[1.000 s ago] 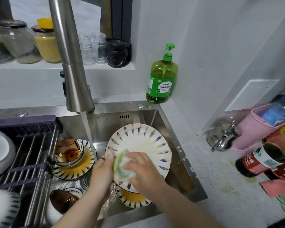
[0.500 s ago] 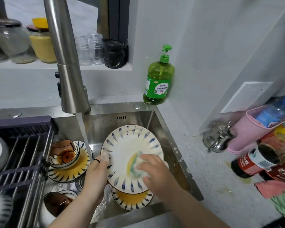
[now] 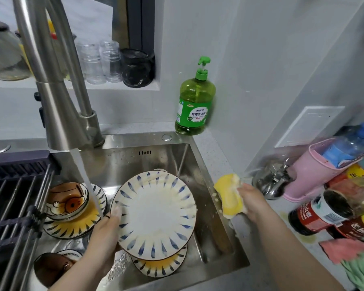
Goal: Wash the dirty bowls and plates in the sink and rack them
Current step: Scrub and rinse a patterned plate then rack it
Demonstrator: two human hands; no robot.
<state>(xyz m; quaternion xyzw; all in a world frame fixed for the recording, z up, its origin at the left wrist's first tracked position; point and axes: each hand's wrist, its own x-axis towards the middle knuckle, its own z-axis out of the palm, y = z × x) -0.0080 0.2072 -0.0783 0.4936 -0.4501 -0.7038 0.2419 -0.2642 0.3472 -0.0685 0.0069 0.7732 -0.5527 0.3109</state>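
My left hand (image 3: 105, 234) grips the left rim of a white plate with blue dashes (image 3: 156, 215), holding it tilted over the steel sink (image 3: 214, 238). My right hand (image 3: 253, 203) holds a soapy yellow sponge (image 3: 229, 196) over the sink's right edge, apart from the plate. Below the held plate lies another plate with a yellow centre (image 3: 160, 265). At the sink's left a cartoon bowl (image 3: 66, 201) sits on a yellow-centred plate (image 3: 72, 224). A brown bowl (image 3: 53, 267) lies at the front left. Water streams from the tap (image 3: 57, 114).
A dark drying rack (image 3: 13, 202) spans the sink's left side. A green dish soap bottle (image 3: 194, 106) stands behind the sink. On the right counter are a metal pot (image 3: 271, 179), a pink container (image 3: 315, 173), sauce bottles (image 3: 322, 208) and cloths (image 3: 349, 257). Jars stand on the shelf.
My right hand has lifted the sponge off the plate and moved it right, to the sink's edge. The left hand keeps holding the plate, now turned flatter toward me.
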